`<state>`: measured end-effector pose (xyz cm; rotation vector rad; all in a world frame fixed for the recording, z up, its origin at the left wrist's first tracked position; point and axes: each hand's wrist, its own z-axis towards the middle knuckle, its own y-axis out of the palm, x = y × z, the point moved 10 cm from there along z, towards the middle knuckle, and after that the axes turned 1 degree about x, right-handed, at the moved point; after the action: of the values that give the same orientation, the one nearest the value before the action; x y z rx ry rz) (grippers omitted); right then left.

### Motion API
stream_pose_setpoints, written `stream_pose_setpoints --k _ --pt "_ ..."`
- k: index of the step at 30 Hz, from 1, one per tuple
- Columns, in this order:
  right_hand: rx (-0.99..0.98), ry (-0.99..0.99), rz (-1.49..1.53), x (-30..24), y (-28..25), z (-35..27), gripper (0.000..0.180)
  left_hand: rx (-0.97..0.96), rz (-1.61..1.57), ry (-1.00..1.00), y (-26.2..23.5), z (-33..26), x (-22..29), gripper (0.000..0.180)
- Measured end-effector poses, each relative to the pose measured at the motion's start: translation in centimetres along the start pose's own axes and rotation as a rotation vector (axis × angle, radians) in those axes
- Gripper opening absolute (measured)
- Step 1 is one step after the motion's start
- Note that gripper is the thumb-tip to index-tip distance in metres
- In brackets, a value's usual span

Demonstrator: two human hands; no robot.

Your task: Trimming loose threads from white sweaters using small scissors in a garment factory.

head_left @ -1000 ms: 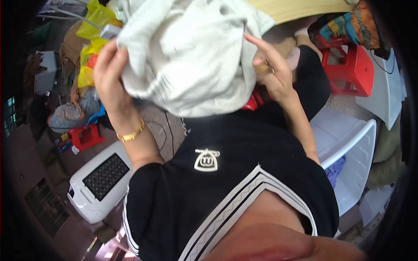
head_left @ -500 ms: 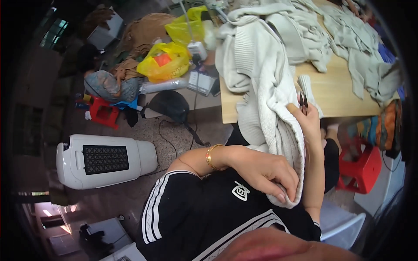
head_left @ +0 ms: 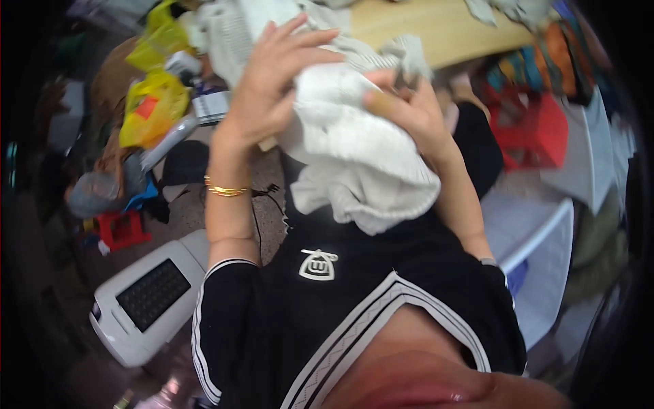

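While raised, left hand (head_left: 272,88) & right hand (head_left: 409,112) both grip white knit garment (head_left: 354,157).

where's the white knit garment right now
In the head view the white knit garment is bunched up at centre, gripped between the left hand and right hand, just in front of the wooden table.
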<state>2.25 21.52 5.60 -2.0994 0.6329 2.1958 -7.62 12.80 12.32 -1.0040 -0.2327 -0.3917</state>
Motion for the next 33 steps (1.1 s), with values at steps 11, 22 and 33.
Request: stream_pose_setpoints --k 11,22,33 --pt "0.179 -0.6 -0.895 -4.1 -1.4 -4.7 0.063 -0.043 -0.481 -0.261 2.5 -1.5 -4.6 0.032" --pt "0.156 -0.28 0.175 -0.4 -4.7 -4.5 0.021 -0.15 -0.518 -0.289 -4.2 -1.9 1.0 0.034" --pt "0.255 -0.179 -0.288 4.0 -6.3 -2.7 0.018 0.187 0.037 -0.428 -0.2 -4.3 0.4 0.015"
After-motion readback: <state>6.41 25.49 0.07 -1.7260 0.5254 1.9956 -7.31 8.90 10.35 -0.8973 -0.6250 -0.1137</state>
